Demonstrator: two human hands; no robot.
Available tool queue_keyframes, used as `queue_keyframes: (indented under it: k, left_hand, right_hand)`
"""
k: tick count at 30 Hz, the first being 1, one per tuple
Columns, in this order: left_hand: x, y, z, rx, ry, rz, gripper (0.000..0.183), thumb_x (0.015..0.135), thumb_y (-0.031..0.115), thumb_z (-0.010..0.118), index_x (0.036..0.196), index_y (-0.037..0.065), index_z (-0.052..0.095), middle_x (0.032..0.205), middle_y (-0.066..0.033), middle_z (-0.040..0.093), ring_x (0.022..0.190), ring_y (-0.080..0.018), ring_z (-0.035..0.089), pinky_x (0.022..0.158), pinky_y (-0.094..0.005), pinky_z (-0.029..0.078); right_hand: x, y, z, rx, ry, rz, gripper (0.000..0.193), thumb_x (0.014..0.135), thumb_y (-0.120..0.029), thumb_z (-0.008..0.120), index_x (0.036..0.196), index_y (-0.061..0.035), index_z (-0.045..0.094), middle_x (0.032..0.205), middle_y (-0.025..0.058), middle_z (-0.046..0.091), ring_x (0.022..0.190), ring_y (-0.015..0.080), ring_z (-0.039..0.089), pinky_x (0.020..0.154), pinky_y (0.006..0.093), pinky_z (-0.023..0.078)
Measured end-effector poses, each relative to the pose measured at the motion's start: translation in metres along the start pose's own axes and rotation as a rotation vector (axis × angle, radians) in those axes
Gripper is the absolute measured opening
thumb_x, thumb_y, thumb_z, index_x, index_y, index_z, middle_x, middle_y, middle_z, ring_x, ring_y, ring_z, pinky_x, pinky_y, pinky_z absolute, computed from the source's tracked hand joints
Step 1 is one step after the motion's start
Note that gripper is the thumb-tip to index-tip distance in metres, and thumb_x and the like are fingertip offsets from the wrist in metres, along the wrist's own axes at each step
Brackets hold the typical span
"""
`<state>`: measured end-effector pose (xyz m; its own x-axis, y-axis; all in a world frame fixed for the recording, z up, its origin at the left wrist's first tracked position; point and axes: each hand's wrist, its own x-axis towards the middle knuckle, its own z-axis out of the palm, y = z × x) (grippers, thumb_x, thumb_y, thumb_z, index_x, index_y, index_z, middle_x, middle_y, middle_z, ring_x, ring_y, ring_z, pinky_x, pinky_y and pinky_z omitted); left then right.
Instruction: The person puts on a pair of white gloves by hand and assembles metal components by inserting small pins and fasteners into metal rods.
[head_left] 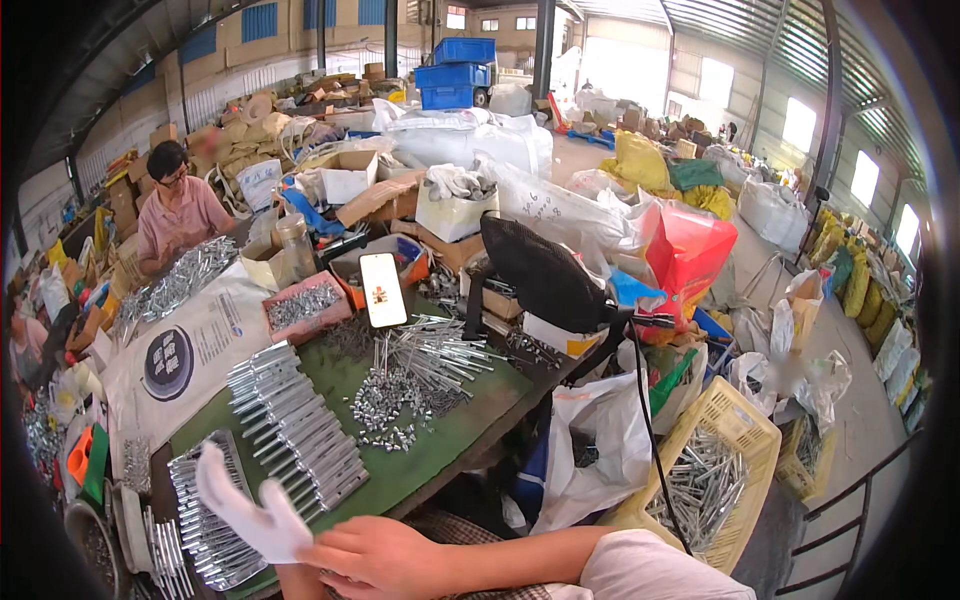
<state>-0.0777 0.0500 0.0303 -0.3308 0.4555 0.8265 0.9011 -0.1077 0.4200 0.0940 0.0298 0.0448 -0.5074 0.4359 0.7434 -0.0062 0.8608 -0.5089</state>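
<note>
My left hand (250, 515) wears a white glove, with its fingers stretched out and the thumb apart. It hovers over a lower row of shiny metal rods (215, 535). My bare right hand (380, 556) reaches across and pinches the glove's cuff at the left wrist. Beyond the hands, a longer row of metal rods with sleeve ends (300, 425) lies side by side on the green work surface (455, 425). To its right are a heap of small metal nuts (388, 402) and a pile of loose thin rods (435, 348).
A lit phone (383, 290) stands behind the piles, beside a pink box of small metal parts (303, 308). A black mesh object (540, 275) sits at the right edge. Yellow crates (745, 410) with rods stand at right. Another person (185, 215) works at far left.
</note>
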Motion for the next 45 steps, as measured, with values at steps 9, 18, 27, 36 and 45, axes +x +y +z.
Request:
queue_keyframes:
  k: [9, 18, 27, 36, 45]
  left_hand:
    - [-0.004, 0.037, -0.003, -0.043, -0.237, 0.110, 0.053, 0.087, 0.024, 0.059, 0.135, 0.002, 0.055, 0.135, -0.0191, 0.053, 0.124, -0.0379, 0.049, 0.105, -0.0482, 0.038]
    - [-0.035, 0.060, -0.003, -0.651, -0.705, -0.254, 0.040, 0.089, 0.013, 0.068, 0.125, -0.002, 0.059, 0.110, -0.0075, 0.067, 0.101, -0.0193, 0.065, 0.087, -0.0325, 0.052]
    - [-0.045, 0.058, -0.004, -1.078, -0.527, -0.973, 0.012, 0.091, 0.009, 0.069, 0.096, 0.004, 0.059, 0.083, 0.0026, 0.060, 0.068, -0.0036, 0.049, 0.061, -0.0202, 0.041]
    - [-0.062, 0.061, 0.000, -1.351, -0.419, -0.830, 0.041, 0.079, 0.006, 0.080, 0.111, 0.003, 0.054, 0.107, -0.0058, 0.056, 0.093, -0.0163, 0.059, 0.082, -0.0296, 0.051]
    - [-0.053, 0.077, -0.009, -0.566, -0.449, -0.131, 0.019, 0.078, 0.000, 0.077, 0.095, 0.006, 0.069, 0.096, -0.0097, 0.059, 0.086, -0.0227, 0.059, 0.072, -0.0314, 0.049]
  right_hand:
    - [-0.006, 0.012, -0.010, 0.449, -0.348, 0.087, 0.020, 0.084, -0.009, 0.069, 0.098, -0.0019, 0.055, 0.084, 0.0091, 0.057, 0.078, 0.0254, 0.063, 0.067, 0.0356, 0.052]
    - [-0.005, 0.043, -0.042, 0.790, 0.370, 0.705, 0.019, 0.102, -0.016, 0.054, 0.116, -0.0033, 0.057, 0.106, 0.0015, 0.053, 0.096, 0.0073, 0.051, 0.084, 0.0216, 0.042]
    - [-0.036, 0.062, -0.062, 0.539, 0.368, 0.644, 0.036, 0.091, -0.018, 0.068, 0.122, -0.0051, 0.056, 0.114, 0.0047, 0.058, 0.108, 0.0134, 0.053, 0.092, 0.0303, 0.043]
    - [-0.035, 0.049, -0.070, -0.128, 0.143, 0.421, 0.035, 0.073, -0.004, 0.071, 0.107, -0.0107, 0.072, 0.098, 0.0078, 0.062, 0.099, 0.0271, 0.058, 0.092, 0.0387, 0.043]
    - [-0.036, 0.033, -0.061, 0.527, 0.227, 0.554, 0.030, 0.088, -0.001, 0.068, 0.118, 0.0012, 0.062, 0.112, 0.0114, 0.065, 0.097, 0.0208, 0.065, 0.086, 0.0307, 0.053]
